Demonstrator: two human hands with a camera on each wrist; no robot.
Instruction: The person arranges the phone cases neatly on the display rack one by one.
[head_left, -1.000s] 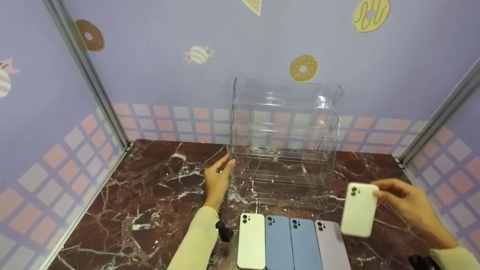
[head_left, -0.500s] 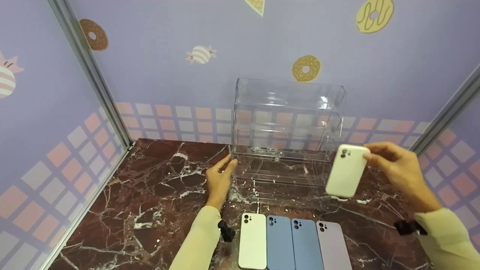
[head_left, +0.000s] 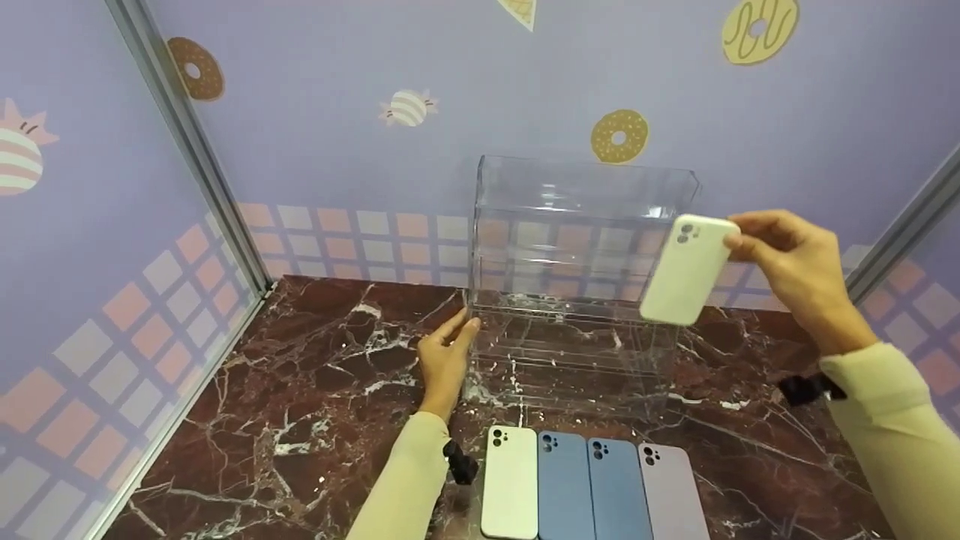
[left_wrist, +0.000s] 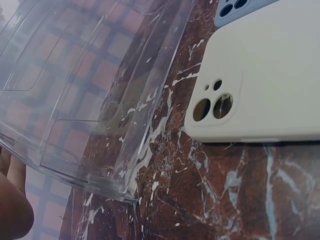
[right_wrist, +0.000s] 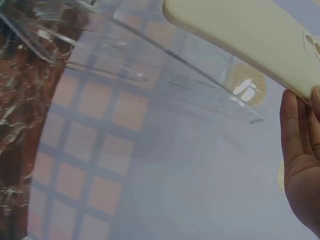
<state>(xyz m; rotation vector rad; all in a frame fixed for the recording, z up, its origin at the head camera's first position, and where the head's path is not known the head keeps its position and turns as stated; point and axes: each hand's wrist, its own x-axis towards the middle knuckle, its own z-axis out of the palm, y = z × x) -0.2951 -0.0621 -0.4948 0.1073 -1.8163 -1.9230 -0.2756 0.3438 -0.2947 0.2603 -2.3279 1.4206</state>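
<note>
My right hand (head_left: pixel 795 262) pinches a white phone case (head_left: pixel 688 274) by its upper right edge, holding it raised and tilted in front of the right side of a clear tiered display rack (head_left: pixel 585 187). In the right wrist view the case (right_wrist: pixel 240 40) hangs beside the rack's transparent wall, fingers at its edge. Against the rack's lower left side rests my left hand (head_left: pixel 444 364), fingers fairly straight. The left wrist view shows part of that hand (left_wrist: pixel 15 200) at the rack's clear side (left_wrist: pixel 90 182).
On the marble-patterned table (head_left: pixel 300 420) lies a row of phone cases: one white (head_left: pixel 510 484), two blue (head_left: pixel 566 487) (head_left: pixel 619 491), one pale purple (head_left: pixel 675 495). A lilac wall (head_left: pixel 337 165) with sweets and tiles stands behind; metal posts (head_left: pixel 187 142) mark the corners.
My right hand has lifted the white phone case from beside the row up to the rack's upper right part. The left hand stays at the rack's side.
</note>
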